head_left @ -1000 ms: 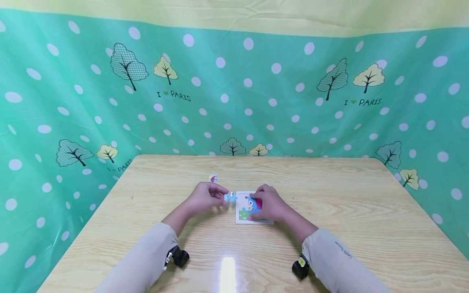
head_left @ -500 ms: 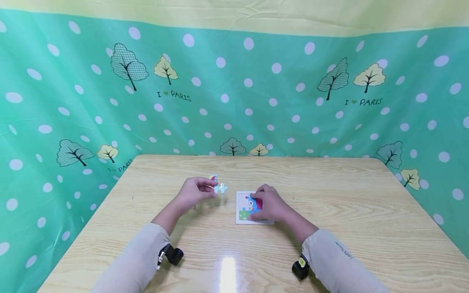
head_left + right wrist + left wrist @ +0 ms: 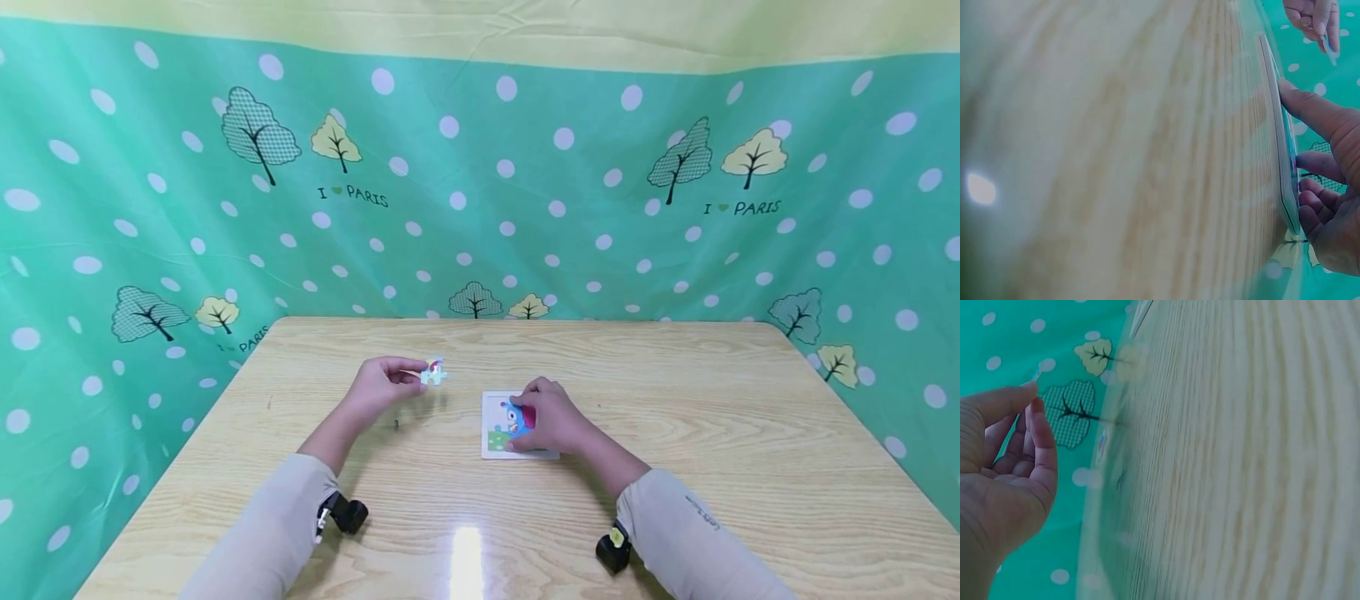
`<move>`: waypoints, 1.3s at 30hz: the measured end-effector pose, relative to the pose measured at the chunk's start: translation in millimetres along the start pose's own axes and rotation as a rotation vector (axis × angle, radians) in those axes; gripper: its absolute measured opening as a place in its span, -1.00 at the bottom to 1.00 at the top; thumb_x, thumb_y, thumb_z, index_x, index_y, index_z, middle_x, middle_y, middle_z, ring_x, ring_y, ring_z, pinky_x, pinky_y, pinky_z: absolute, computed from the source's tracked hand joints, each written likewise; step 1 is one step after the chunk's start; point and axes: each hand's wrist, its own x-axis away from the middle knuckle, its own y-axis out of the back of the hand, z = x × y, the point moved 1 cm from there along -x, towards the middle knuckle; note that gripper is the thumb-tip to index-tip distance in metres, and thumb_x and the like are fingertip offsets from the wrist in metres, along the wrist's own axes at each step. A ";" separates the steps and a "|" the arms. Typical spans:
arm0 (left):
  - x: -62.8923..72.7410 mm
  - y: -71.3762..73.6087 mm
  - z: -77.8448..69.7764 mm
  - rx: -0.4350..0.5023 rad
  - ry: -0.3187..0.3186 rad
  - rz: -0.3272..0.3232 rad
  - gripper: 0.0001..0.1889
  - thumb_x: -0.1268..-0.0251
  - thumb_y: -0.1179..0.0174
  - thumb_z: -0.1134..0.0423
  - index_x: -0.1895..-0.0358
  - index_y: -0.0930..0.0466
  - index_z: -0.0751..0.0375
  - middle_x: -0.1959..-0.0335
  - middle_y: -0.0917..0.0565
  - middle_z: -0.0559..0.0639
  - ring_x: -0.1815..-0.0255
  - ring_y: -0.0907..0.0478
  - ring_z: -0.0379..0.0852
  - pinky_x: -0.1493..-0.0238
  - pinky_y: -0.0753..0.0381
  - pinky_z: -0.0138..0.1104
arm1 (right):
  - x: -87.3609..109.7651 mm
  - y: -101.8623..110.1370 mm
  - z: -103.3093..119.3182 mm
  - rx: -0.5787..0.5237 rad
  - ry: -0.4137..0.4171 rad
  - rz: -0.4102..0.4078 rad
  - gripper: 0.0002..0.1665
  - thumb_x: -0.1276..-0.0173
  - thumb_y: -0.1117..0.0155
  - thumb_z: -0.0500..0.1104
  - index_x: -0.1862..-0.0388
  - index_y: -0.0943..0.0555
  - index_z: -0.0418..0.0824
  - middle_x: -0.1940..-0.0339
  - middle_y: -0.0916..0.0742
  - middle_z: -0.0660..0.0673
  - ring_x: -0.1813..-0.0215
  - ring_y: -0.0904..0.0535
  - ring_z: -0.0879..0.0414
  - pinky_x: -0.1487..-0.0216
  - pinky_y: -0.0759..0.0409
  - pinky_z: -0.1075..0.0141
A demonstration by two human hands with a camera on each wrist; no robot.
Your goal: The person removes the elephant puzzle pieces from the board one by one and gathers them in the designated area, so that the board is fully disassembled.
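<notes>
My left hand (image 3: 378, 389) pinches a light-blue jigsaw piece (image 3: 430, 377) between thumb and fingertips, raised above the table. In the left wrist view, the held piece appears edge-on at the fingertips. Just behind it in the head view lies a second jigsaw piece with red on it (image 3: 436, 364), partly hidden. A white-framed puzzle board (image 3: 495, 455) lies flat at the middle of the table, with a blue cartoon figure and green ground. My right hand (image 3: 553, 423) rests on it, thumb and fingertips on its face, covering its right part.
The wood-grain table (image 3: 697, 417) reaches back to a green dotted curtain (image 3: 555, 192). Both wrists carry small black cameras, the left one (image 3: 349, 514) and the right one (image 3: 613, 553). A bright light reflection lies near the front.
My left hand has moved left and back from beside the board, carrying the jigsaw piece toward the loose one. My right hand and the puzzle board have stayed in place.
</notes>
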 end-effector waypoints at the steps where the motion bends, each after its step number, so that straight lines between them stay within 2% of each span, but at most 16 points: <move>1: -0.4 1.3 0.2 -0.006 0.002 -0.004 -0.63 -0.13 -0.40 0.40 -0.05 -0.65 0.28 0.20 -0.67 0.09 0.19 -0.59 -0.10 0.17 -0.61 -0.38 | 0.0 -0.1 0.0 0.001 0.000 0.000 -0.09 0.12 -0.68 0.07 -0.24 -0.58 -0.20 -0.07 -0.48 -0.07 -0.08 -0.33 0.02 -0.10 -0.45 0.22; 14: -11.3 20.1 11.2 -0.075 0.046 -0.070 -0.64 -0.20 -0.36 0.33 -0.10 -0.66 0.14 0.07 -0.67 0.06 0.05 -0.58 -0.05 0.04 -0.56 -0.32 | 0.0 0.1 0.2 -0.001 -0.010 0.001 -0.09 0.13 -0.68 0.07 -0.24 -0.58 -0.20 -0.06 -0.48 -0.06 -0.08 -0.33 0.02 -0.11 -0.44 0.22; 20: -16.9 28.5 19.0 -0.061 0.081 -0.095 -0.62 -0.20 -0.36 0.31 -0.12 -0.64 0.13 0.07 -0.67 0.08 0.05 -0.57 -0.04 0.02 -0.54 -0.29 | -0.4 0.5 1.0 0.001 -0.015 0.006 -0.08 0.12 -0.68 0.08 -0.25 -0.58 -0.19 -0.08 -0.48 -0.07 -0.09 -0.33 0.02 -0.10 -0.45 0.23; 25: -24.6 36.0 26.6 -0.047 0.108 -0.114 -0.60 -0.19 -0.36 0.33 -0.13 -0.63 0.17 0.04 -0.67 0.12 0.09 -0.58 -0.06 0.08 -0.60 -0.31 | -0.4 1.0 1.2 0.000 -0.006 0.003 -0.09 0.12 -0.68 0.08 -0.25 -0.58 -0.19 -0.08 -0.48 -0.07 -0.08 -0.33 0.02 -0.09 -0.45 0.23; 29: -31.6 40.1 32.2 -0.077 0.108 -0.134 -0.61 -0.19 -0.36 0.35 -0.12 -0.63 0.19 -0.05 -0.65 0.16 0.13 -0.57 -0.09 0.15 -0.60 -0.34 | -0.2 1.4 1.6 -0.007 -0.001 0.004 -0.09 0.11 -0.68 0.07 -0.25 -0.58 -0.20 -0.07 -0.48 -0.07 -0.08 -0.32 0.02 -0.09 -0.44 0.22; 34: -39.6 40.6 36.6 -0.130 0.122 -0.134 -0.62 -0.19 -0.38 0.33 -0.10 -0.66 0.16 -0.12 -0.62 0.14 0.15 -0.56 -0.11 0.23 -0.60 -0.37 | 0.2 1.9 2.2 -0.015 -0.007 0.007 -0.09 0.11 -0.68 0.06 -0.25 -0.58 -0.20 -0.07 -0.48 -0.08 -0.08 -0.33 0.01 -0.10 -0.45 0.21; 39: -46.5 39.6 37.1 -0.154 0.113 -0.125 -0.61 -0.19 -0.34 0.39 -0.12 -0.64 0.17 -0.09 -0.63 0.14 0.13 -0.59 -0.07 0.24 -0.62 -0.36 | 0.3 2.5 2.5 -0.010 -0.006 0.011 -0.09 0.10 -0.67 0.06 -0.25 -0.57 -0.20 -0.09 -0.48 -0.08 -0.09 -0.33 0.01 -0.11 -0.45 0.22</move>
